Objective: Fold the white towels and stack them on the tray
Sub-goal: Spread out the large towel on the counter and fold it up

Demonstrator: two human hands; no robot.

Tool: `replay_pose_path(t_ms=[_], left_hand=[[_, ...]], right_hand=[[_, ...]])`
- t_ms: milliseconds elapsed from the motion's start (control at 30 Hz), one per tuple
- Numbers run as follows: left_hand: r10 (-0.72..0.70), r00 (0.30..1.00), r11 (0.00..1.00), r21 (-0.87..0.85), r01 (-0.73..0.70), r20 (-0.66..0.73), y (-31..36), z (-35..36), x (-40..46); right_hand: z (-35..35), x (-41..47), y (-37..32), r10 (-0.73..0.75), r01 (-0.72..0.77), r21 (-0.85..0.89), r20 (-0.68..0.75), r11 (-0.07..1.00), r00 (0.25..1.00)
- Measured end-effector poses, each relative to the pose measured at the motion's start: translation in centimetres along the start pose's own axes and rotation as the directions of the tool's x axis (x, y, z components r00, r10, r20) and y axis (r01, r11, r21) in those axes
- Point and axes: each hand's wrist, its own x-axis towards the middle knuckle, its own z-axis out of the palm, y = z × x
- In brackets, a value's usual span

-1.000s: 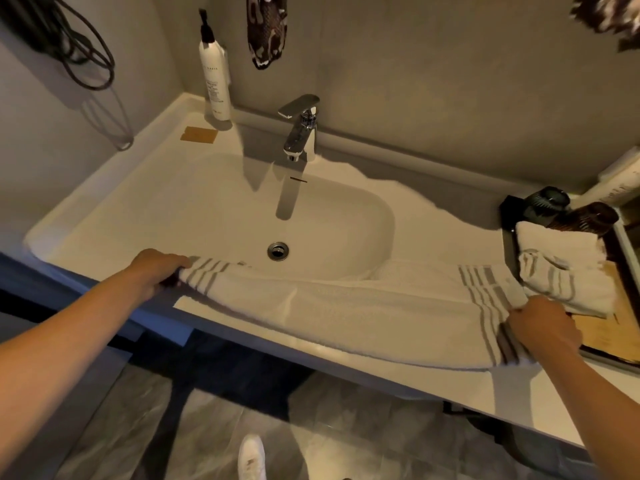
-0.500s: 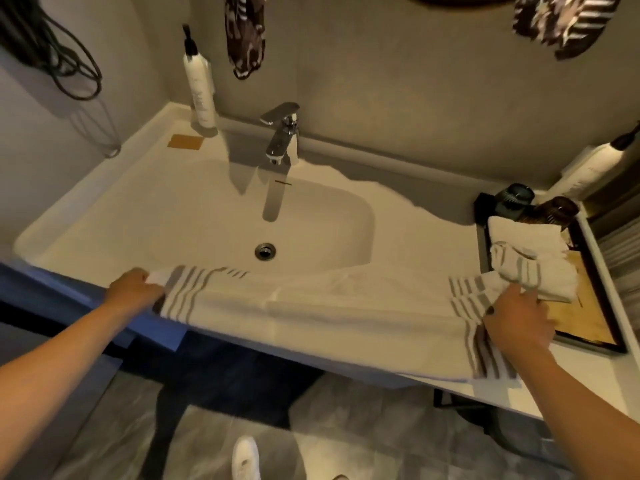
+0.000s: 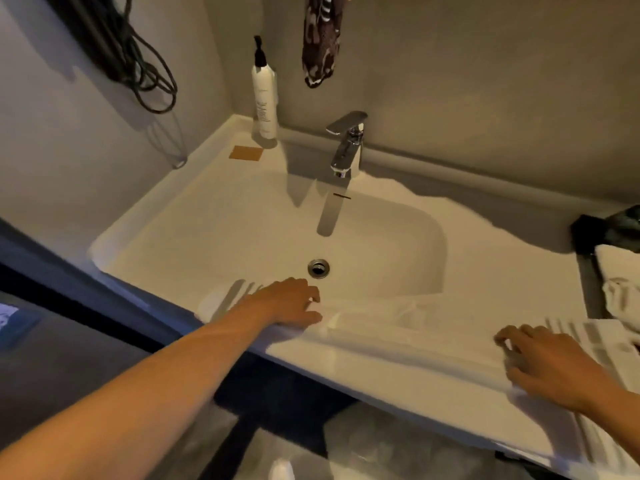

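Across the near edge of the white vanity top (image 3: 221,209), a long white towel (image 3: 408,348) lies stretched from left to right, with grey stripes at both ends and its near side running along the front lip of the counter. Behind it sits the shallow basin (image 3: 381,237), whose drain (image 3: 318,267) is just beyond the towel's far edge. At the far right, cut off by the frame, a dark tray (image 3: 588,271) holds other white towels (image 3: 620,289), one crumpled upon another; these lie just beside the right striped end of the long towel. On the far rim, a chrome tap (image 3: 346,143) stands over the basin, and to its left a tall white pump bottle (image 3: 265,98) stands by the wall, with a small tan square (image 3: 246,153) lying flat near it. A patterned cloth (image 3: 320,39) hangs on the far wall and dark cables (image 3: 138,64) loop on the left wall. The left hand (image 3: 287,303) rests palm down on the towel near its left stripes, fingers loosely spread and curled at the tips, gripping nothing that can be seen. The right hand (image 3: 550,362) presses flat on the towel close to the right stripes, fingers spread.
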Motion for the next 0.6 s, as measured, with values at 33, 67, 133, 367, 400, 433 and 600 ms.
replay_pose_path(t_ms=[33,67,133,367,400,433,600], left_hand=[[0.022,1.0,0.999,-0.025,-0.023,-0.021,0.1,-0.2,0.2],[0.03,0.999,0.995,-0.089,-0.034,-0.045,0.1,-0.5,0.4],[0.048,0.996,0.974,-0.219,-0.064,-0.078,-0.4,-1.2,0.6],[0.039,0.964,0.931,-0.342,-0.131,-0.264,-3.3,-3.2,3.6],[0.022,0.957,0.936,-0.33,-0.121,-0.289,-3.6,-3.1,4.1],[0.012,0.948,0.946,-0.305,-0.114,-0.319,-3.8,-2.8,4.8],[-0.023,0.916,0.999,-0.04,0.008,-0.401,-3.7,0.6,8.2]], right_hand=[[-0.4,0.0,0.1,-0.009,0.007,0.044,0.044,0.999,0.999],[-0.7,0.2,0.2,-0.023,0.015,0.124,0.064,0.992,0.998],[-1.0,0.8,0.8,0.001,-0.006,0.316,0.017,0.949,1.0],[-4.6,4.0,1.6,0.141,-0.047,0.464,-0.169,0.885,0.976],[-4.5,4.7,1.9,0.173,-0.082,0.461,-0.159,0.884,0.972],[-4.2,5.5,2.1,0.194,-0.112,0.443,-0.142,0.889,0.971],[-0.7,6.9,0.7,0.324,-0.265,0.299,-0.171,0.917,0.93]])
